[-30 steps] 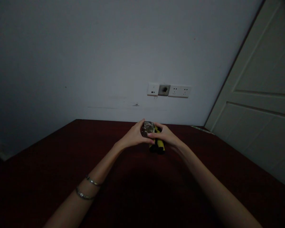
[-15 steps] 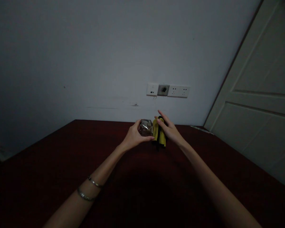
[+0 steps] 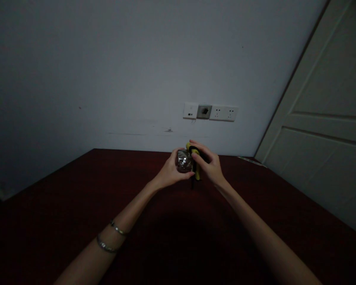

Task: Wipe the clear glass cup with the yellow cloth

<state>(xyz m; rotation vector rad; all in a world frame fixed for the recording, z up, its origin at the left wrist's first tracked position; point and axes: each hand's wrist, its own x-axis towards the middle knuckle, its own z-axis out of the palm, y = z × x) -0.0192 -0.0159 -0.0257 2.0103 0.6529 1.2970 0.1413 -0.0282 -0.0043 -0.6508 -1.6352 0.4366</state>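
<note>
My left hand (image 3: 169, 170) is wrapped around a smoky, see-through glass cup (image 3: 184, 160), its thumb along the near side. The cup looks tilted, and bright reflections show on its surface. My right hand (image 3: 210, 163) pinches a yellow cloth with black edging (image 3: 197, 173) between thumb and fingers. It presses the cloth against the right side of the cup, where part of the cloth is hidden by the fingers. Both hands are held close together above the dark red table (image 3: 130, 190).
Behind the table rises a pale wall (image 3: 136, 71) with a row of sockets and a switch (image 3: 216, 113). A panelled white door (image 3: 323, 130) stands at the right. A thin flat strip (image 3: 252, 162) lies near the table's far right corner.
My right hand has moved left with the cloth, bringing it onto the cup. The cloth is now more bunched up. My left hand and the cup have shifted only slightly.
</note>
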